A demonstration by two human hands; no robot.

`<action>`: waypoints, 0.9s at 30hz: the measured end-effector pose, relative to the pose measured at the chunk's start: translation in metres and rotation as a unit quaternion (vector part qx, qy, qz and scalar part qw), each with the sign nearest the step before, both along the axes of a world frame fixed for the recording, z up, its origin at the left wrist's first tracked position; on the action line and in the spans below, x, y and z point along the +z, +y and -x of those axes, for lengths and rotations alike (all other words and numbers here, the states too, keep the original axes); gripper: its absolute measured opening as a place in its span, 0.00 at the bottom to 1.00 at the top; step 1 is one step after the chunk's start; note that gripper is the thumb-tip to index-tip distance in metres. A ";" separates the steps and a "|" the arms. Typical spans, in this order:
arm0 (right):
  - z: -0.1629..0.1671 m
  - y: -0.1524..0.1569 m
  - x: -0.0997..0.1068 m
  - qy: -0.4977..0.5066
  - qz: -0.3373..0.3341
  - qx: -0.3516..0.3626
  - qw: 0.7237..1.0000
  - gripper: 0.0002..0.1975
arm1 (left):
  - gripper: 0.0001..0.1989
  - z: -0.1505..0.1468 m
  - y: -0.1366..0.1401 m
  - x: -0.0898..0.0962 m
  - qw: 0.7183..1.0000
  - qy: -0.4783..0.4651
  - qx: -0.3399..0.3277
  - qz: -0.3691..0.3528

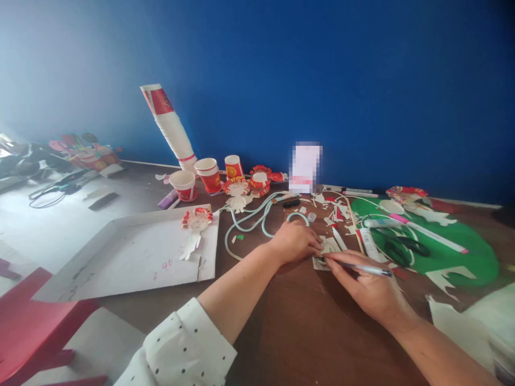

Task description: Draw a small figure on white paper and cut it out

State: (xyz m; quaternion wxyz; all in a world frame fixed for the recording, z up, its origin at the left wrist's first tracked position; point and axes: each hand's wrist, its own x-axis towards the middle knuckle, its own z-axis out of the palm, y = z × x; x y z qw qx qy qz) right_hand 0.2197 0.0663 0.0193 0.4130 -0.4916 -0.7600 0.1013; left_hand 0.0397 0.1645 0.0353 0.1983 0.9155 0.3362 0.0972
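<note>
A black-tipped pen is gripped in my right hand, its tip down at a small piece of white paper on the brown table. My left hand presses the same piece with bent fingertips, holding it against the table. Its thumb is hidden, and marks on the paper are too small to make out. Beyond my fingers lies a white pointed marker. A pale blue cable loops just past my left hand.
Paper cups and a tall leaning cup stack stand by the blue wall. A paper figure lies on the white box lid. To the right, scissors and a pink marker rest on a green mat. Paper scraps lie behind.
</note>
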 end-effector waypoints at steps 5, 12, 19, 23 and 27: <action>-0.001 0.000 -0.001 -0.018 -0.008 -0.010 1.000 0.06 | 0.09 -0.001 0.002 -0.001 1.000 0.012 -0.004 -0.010; 0.000 0.000 0.001 -0.047 -0.018 -0.007 0.999 0.06 | 0.09 -0.001 0.000 0.000 0.999 0.026 -0.005 -0.022; -0.001 0.000 0.000 -0.052 -0.021 -0.011 0.998 0.06 | 0.10 0.000 -0.001 0.001 1.000 0.025 0.009 -0.007; 0.000 0.000 -0.003 -0.045 -0.023 -0.018 0.999 0.06 | 0.10 -0.001 -0.002 0.002 1.000 0.028 0.011 0.001; -0.001 0.000 -0.004 -0.040 -0.023 -0.023 0.999 0.06 | 0.10 -0.001 -0.002 0.002 0.999 0.032 0.007 -0.002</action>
